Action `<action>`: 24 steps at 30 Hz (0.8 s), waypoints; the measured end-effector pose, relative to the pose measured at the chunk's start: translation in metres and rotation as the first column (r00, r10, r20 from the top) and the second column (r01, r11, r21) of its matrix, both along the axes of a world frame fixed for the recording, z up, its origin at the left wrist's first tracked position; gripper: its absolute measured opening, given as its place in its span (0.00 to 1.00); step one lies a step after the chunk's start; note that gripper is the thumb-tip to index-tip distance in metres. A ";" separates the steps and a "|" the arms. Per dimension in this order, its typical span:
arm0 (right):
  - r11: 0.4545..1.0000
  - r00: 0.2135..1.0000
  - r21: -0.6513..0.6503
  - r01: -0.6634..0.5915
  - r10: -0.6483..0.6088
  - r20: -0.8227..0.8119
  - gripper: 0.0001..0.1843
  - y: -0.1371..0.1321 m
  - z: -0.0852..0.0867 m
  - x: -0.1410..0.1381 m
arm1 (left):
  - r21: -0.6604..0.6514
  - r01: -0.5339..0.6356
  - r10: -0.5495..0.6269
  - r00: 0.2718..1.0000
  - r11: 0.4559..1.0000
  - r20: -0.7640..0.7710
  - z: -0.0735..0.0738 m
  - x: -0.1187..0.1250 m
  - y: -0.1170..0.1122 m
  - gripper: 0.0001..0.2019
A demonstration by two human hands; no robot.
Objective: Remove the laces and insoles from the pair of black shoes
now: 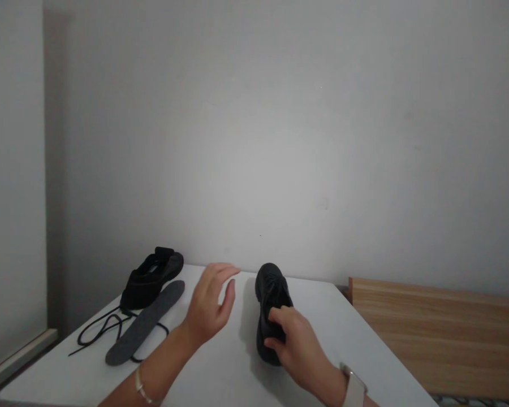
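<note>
A black lace-up shoe (pixel 266 316) stands on the white table, its toe toward the wall. My right hand (pixel 294 342) is closed on it at the foot opening, fingers and thumb bent at the collar; what the fingertips touch inside is hidden. To the left of that shoe, my left hand (pixel 210 302) hovers apart from everything, fingers stretched and thumb spread, holding nothing. Beyond it on the left lie a second black shoe (pixel 142 282), a grey insole (pixel 146 322) and a loose black shoelace (pixel 104 328), partly under the insole.
The white tabletop (pixel 229 373) backs onto a pale wall (pixel 258 141). Right of the table is a wood-grain panel (pixel 441 336). A white upright surface (pixel 12 186) with a ledge stands at the far left.
</note>
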State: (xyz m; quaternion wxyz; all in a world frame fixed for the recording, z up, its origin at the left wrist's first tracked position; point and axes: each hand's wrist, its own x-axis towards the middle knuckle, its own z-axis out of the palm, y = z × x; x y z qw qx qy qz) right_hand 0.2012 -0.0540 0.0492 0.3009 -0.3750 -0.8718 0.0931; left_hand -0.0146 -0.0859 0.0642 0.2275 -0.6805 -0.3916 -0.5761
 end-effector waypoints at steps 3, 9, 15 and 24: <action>0.996 0.996 0.014 -0.089 0.089 0.003 0.10 -0.013 -0.007 -0.027 | -0.278 0.195 -0.176 0.980 0.941 0.092 -0.014 0.005 0.030 0.10; 0.992 0.993 -0.049 -0.117 0.118 0.024 0.11 -0.008 -0.014 -0.046 | -0.463 0.377 -0.283 0.923 0.802 0.260 -0.039 -0.005 0.067 0.09; 0.990 0.990 -0.075 -0.120 0.125 0.061 0.12 -0.003 -0.020 -0.045 | -0.530 0.356 -0.314 0.934 0.769 0.173 -0.046 -0.001 0.070 0.05; 0.934 0.936 -0.066 -0.352 0.353 0.008 0.10 0.009 0.015 -0.028 | -0.615 0.330 -0.310 0.940 0.716 0.143 -0.034 -0.003 0.079 0.04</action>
